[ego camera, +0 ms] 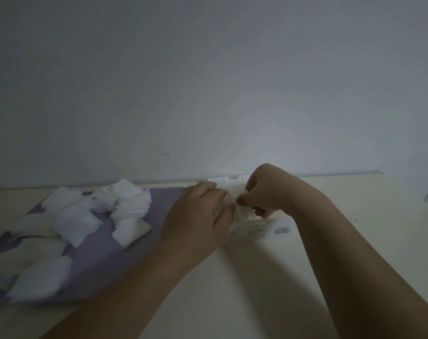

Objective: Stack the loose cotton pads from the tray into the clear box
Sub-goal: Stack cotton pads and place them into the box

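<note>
**A:** Starting nearest us, both bare forearms are reaching out over the pale bench. What's sitting on the left?

**B:** The purple tray is lying flat there, and the loose cotton pads are spreading all over it. Most are scattered along its near and left parts, and a rough leaning stack is standing toward its far side.

**A:** And the hands?

**B:** They're meeting just past the tray's right edge, over the clear box. The left hand is curling over the box's left end. I cannot tell if its grip is closing on anything, as the light is too dim.

**A:** The right hand is bending at the wrist, fingers curled, thumb and forefinger pinching a pale wad of pads at the box's mouth.

**B:** So its grip is closing on pads. The box itself is resting on the bench, right beside the tray, with a barcode label showing on its near right side.

**A:** Behind it all, a plain grey wall is filling the background.
</note>
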`<state>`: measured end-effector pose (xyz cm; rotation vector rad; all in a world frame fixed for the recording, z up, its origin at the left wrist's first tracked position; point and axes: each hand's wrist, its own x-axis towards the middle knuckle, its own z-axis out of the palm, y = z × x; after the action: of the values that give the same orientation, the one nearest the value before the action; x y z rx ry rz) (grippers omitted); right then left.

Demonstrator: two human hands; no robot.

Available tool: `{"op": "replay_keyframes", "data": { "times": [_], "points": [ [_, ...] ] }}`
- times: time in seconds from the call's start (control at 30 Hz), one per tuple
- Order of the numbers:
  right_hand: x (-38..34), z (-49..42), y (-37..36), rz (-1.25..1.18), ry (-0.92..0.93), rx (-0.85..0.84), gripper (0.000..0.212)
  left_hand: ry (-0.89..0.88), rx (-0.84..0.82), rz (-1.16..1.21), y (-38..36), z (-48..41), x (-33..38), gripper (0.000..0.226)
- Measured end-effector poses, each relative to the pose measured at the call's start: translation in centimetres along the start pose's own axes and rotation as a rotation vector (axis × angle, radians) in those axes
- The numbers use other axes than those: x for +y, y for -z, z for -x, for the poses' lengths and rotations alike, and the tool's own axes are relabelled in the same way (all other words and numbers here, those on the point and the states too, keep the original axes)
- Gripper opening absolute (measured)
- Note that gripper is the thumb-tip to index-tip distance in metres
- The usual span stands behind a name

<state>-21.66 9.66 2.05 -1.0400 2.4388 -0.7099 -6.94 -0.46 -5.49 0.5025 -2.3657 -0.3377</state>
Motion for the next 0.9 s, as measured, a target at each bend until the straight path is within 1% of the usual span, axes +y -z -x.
{"op": "replay_keyframes", "data": {
  "times": [0.1,0.17,0.2,0.27,0.33,0.43,0.5,0.57,0.63,0.73,0.8,0.83,0.9],
  "points": [
    [0.3,-0.4,-0.9,0.025,0.066,0.112,0.041,-0.027,-0.037,-0.019,0.2,0.0,-0.4,0.034],
    [0.4,-0.5,-1.1,0.025,0.084,0.105,0.043,-0.053,-0.067,-0.044,0.1,-0.3,-0.7,0.037],
    [0.4,-0.5,-1.0,0.025,0.089,0.067,0.039,-0.052,-0.066,-0.051,0.0,-0.4,-0.8,0.038],
    [0.4,-0.3,-0.8,0.043,0.093,-0.015,0.024,-0.049,-0.045,-0.046,-0.1,-0.7,-0.8,0.037],
    [0.6,-0.2,-0.5,0.07,0.083,-0.028,0.012,-0.032,-0.041,-0.029,-0.3,-0.6,-0.9,0.038],
    [0.6,0.0,-0.4,0.174,0.084,0.011,0.015,-0.038,-0.085,-0.011,-0.3,-0.2,-0.5,0.043],
    [0.1,0.3,-0.2,0.248,0.073,0.04,0.012,0.026,-0.073,0.106,0.3,0.1,-0.2,0.036],
    [-0.5,0.7,0.1,0.282,0.065,0.059,0.021,0.112,-0.015,0.183,1.5,0.8,-0.5,0.033],
    [-1.3,1.2,0.2,0.302,0.082,0.079,0.028,0.129,-0.01,0.166,3.1,2.0,-1.6,0.038],
    [-3.0,2.3,0.1,0.325,0.09,0.136,0.031,0.196,-0.082,0.089,5.6,4.4,-4.2,0.044],
    [-4.3,3.0,-0.6,0.343,0.17,0.218,0.02,0.256,-0.071,0.068,7.2,6.0,-5.6,0.04],
    [-5.2,3.5,-1.3,0.323,0.249,0.238,0.013,0.276,-0.066,0.062,8.1,6.9,-6.1,0.038],
    [-7.0,4.5,-3.5,0.194,0.41,0.264,0.035,0.317,-0.072,0.022,9.6,8.4,-6.8,0.036]
  ]
}}
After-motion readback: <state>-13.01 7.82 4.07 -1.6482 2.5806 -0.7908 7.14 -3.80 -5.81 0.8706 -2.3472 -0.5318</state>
